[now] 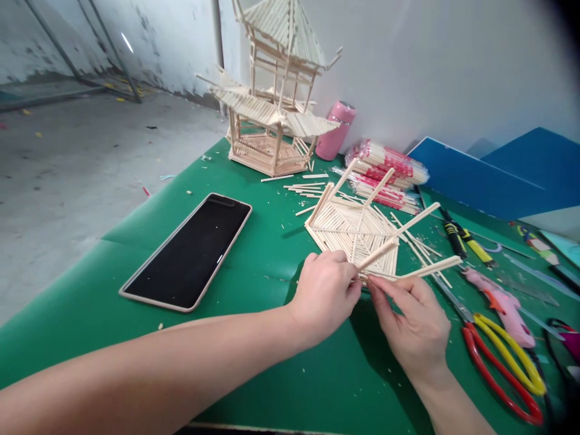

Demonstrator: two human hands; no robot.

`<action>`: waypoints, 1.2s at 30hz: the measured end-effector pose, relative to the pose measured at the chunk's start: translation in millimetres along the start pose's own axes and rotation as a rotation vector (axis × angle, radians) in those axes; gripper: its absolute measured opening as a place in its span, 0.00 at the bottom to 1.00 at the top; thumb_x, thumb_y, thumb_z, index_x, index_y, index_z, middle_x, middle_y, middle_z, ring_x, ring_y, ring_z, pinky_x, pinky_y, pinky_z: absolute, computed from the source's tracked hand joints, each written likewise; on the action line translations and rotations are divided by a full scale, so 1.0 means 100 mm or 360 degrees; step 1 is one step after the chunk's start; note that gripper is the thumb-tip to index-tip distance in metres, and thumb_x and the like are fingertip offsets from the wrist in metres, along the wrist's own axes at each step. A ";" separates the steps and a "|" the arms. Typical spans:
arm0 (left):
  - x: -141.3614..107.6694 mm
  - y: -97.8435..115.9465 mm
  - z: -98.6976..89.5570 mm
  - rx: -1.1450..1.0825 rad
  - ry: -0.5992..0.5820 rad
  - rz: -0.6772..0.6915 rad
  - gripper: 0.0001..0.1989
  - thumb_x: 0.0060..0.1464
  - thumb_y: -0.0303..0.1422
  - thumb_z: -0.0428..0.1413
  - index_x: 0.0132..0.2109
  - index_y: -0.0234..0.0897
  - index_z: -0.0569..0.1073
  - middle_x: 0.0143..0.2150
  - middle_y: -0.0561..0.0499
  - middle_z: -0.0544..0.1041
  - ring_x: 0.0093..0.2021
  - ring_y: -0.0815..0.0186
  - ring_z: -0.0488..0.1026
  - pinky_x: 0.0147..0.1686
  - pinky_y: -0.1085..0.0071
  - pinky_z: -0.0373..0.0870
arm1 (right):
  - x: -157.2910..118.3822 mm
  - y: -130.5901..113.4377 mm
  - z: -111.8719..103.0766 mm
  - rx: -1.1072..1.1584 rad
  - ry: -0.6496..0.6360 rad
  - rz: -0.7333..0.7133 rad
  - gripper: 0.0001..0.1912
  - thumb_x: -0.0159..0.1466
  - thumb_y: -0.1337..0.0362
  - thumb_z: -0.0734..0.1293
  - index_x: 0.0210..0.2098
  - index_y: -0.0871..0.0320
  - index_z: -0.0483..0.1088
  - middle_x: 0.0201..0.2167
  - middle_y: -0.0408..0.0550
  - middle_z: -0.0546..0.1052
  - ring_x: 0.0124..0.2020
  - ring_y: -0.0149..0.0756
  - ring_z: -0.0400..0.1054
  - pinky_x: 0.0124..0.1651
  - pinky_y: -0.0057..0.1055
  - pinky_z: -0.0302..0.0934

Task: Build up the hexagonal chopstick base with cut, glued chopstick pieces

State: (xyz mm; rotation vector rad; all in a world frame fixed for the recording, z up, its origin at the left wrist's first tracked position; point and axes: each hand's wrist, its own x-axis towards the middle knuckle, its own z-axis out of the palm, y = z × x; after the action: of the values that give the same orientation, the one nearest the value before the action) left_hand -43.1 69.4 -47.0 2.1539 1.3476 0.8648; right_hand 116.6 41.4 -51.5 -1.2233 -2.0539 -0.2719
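Observation:
A six-sided base of thin wooden sticks (338, 232) with several upright stick posts lies on the green table cover. My left hand (324, 293) is closed on its near edge, close to the foot of a post (378, 255). Just to the right, my right hand (410, 314) has thumb and index finger pinched together at the same edge. Whatever lies between those fingertips is too small and covered to make out. Loose wooden sticks (308, 187) are scattered behind the base, and more lie along its right side.
A finished-looking stick pavilion (272, 115) stands at the back beside a pink flask (335, 130) and wrapped stick bundles (389, 166). To the left lies a phone (188, 254). On the right are red-and-yellow-handled scissors (502, 362), a pink glue gun (502, 305) and pliers (466, 238).

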 end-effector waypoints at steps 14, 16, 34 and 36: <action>-0.03 0.04 -0.03 -0.0048 -0.0007 -0.0051 0.09 0.50 0.27 0.51 0.25 0.35 0.74 0.26 0.50 0.73 0.31 0.64 0.69 0.29 0.68 0.62 | 0.02 0.04 0.01 0.0009 -0.0022 -0.0089 0.15 0.55 0.73 0.68 0.41 0.55 0.72 0.27 0.45 0.71 0.28 0.33 0.65 0.31 0.31 0.62; -0.07 0.08 -0.03 -0.0110 0.0002 -0.0087 0.10 0.51 0.27 0.50 0.25 0.36 0.73 0.26 0.51 0.72 0.29 0.66 0.69 0.28 0.71 0.63 | 0.01 0.02 0.00 0.0004 0.0007 -0.0094 0.15 0.55 0.73 0.68 0.41 0.55 0.71 0.27 0.45 0.70 0.28 0.32 0.65 0.31 0.30 0.62; -0.37 0.40 0.08 0.0309 0.0332 0.0107 0.11 0.57 0.27 0.46 0.30 0.35 0.70 0.28 0.49 0.71 0.28 0.64 0.66 0.27 0.66 0.61 | -0.05 -0.04 -0.14 0.0438 -0.0008 0.0097 0.05 0.57 0.70 0.65 0.35 0.59 0.68 0.29 0.46 0.68 0.31 0.31 0.63 0.31 0.28 0.60; -0.37 0.41 0.10 0.0347 0.0412 0.0111 0.11 0.57 0.26 0.46 0.29 0.34 0.70 0.27 0.49 0.71 0.28 0.64 0.66 0.26 0.66 0.61 | -0.05 -0.03 -0.16 0.0471 -0.0031 0.0108 0.04 0.57 0.70 0.65 0.34 0.59 0.68 0.29 0.46 0.68 0.31 0.31 0.63 0.32 0.29 0.59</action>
State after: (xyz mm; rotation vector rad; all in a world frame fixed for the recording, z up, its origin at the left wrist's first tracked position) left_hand -22.7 18.4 -36.5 2.3275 1.5626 1.1009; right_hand 122.6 28.3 -43.1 -1.1118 -1.9803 0.0748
